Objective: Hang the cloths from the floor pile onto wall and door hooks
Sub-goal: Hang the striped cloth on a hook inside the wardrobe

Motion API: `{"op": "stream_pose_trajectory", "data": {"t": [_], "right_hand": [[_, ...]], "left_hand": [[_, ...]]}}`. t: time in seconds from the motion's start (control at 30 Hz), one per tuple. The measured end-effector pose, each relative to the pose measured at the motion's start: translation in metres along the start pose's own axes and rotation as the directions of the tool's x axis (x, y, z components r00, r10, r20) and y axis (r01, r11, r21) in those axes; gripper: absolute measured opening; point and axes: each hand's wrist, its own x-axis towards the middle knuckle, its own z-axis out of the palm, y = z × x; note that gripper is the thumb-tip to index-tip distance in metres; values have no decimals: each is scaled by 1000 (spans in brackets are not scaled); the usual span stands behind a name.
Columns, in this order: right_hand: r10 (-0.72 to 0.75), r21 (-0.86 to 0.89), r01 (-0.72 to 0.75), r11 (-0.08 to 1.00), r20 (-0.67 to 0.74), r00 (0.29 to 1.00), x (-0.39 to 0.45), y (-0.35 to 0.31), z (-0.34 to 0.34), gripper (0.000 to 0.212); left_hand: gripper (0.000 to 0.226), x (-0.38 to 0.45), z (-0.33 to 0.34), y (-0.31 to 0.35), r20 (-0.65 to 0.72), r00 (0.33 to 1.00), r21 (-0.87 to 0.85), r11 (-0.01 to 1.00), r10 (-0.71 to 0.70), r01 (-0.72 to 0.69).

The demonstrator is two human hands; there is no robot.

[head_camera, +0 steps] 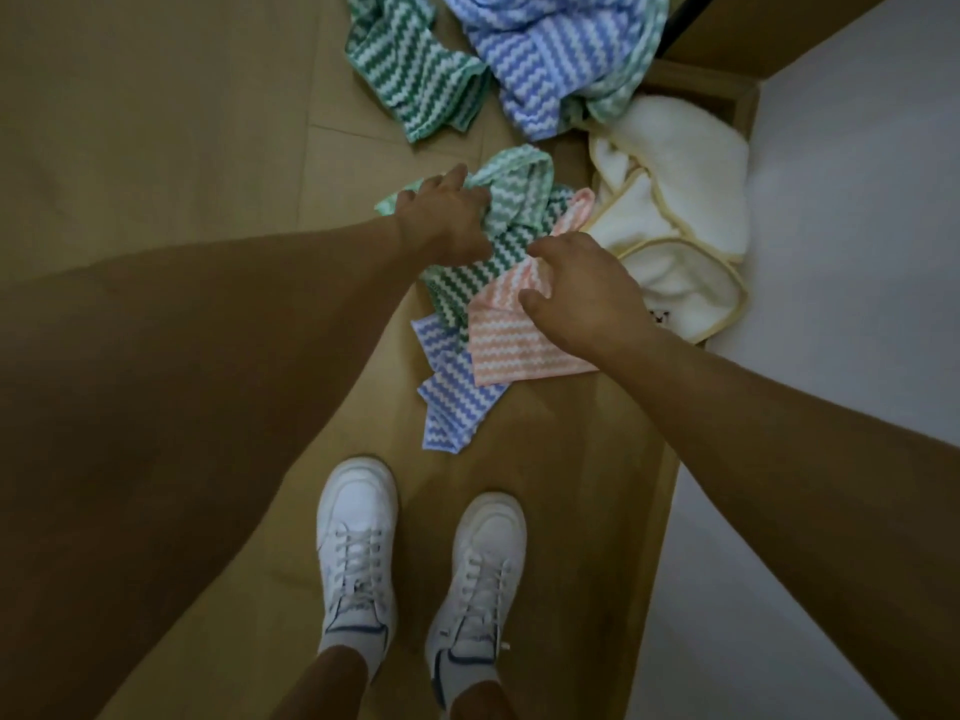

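Hidden: left hand [447,218] fingertips buried in green-striped cloth [498,220], curled, gripping it; blue and green cloths at top cut off by frame edge.
Right hand [582,293]: fingers bent, pinching pink-striped cloth [511,345].
Count: near pink cloth, one blue-striped cloth [452,402], one cream towel [675,220]; beyond, further striped cloths, number unclear.
Surface: tan wood-look floor [156,122]; white wall [857,200] right of towel; two white sneakers [358,537].

Blue cloth [556,54] and dark green cloth [410,70] cut by top edge. Left hand [447,220] fingertips buried in pale green cloth [514,194] (grip unclear). Right hand [582,293] covers part of pink cloth [514,350]. White towel [675,215] label unreadable.
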Motion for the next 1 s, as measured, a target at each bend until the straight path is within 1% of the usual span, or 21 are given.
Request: {"op": "stream_pose_trajectory", "data": {"t": [0.07,0.1,0.17,0.27,0.37,0.4,0.5,0.6,0.67,0.7,0.73,0.8,0.87,0.93,1.0], "right_hand": [[11,25,-11,1000,-6,1000,1,0,2,54],[11,34,-11,999,-13,1000,0,0,2,55],[15,54,-14,998,-25,1000,-3,-2,1,55],[26,83,-24,996,-31,999,-14,-6,-10,58],[38,134,-31,991,-53,998,-28,-16,-31,63],[51,169,-40,985,-61,997,-34,-20,-40,66],[73,281,-45,959,-90,993,-54,-39,-71,71],[54,360,0,933,-140,989,-80,-62,-103,59],[60,390,24,921,-203,977,-101,-78,-127,39],[62,377,35,926,-243,968,-112,-85,-140,25],[62,360,45,932,-282,957,-123,-91,-154,18],[85,369,46,928,-330,940,-147,-105,-184,23],[103,402,58,914,-369,924,-174,-119,-219,15],[110,441,99,892,-424,899,-201,-134,-259,5],[100,471,155,869,-473,876,-229,-151,-302,6]], "left_hand": [[79,5,-4,2,47,998,-4,999,43,-43],[78,4,-5,2,43,996,-1,997,74,-74],[73,-7,-10,4,-6,991,2,991,131,-131],[76,-45,-24,10,-73,971,24,974,227,-226],[80,-96,-45,20,-133,936,42,945,326,-323],[77,-113,-53,24,-162,921,43,935,355,-352],[59,-162,-80,36,-261,864,48,900,430,-433],[50,-207,-114,49,-314,826,31,875,467,-483],[39,-236,-142,61,-367,799,9,860,477,-510],[33,-251,-156,68,-393,791,-10,858,468,-513],[28,-266,-172,75,-422,788,-32,861,448,-507],[23,-296,-201,88,-493,779,-76,873,386,-481],[18,-327,-232,100,-563,757,-110,878,331,-466],[15,-360,-267,111,-602,743,-118,888,292,-444],[14,-394,-303,121,-636,724,-117,893,268,-434]]}}
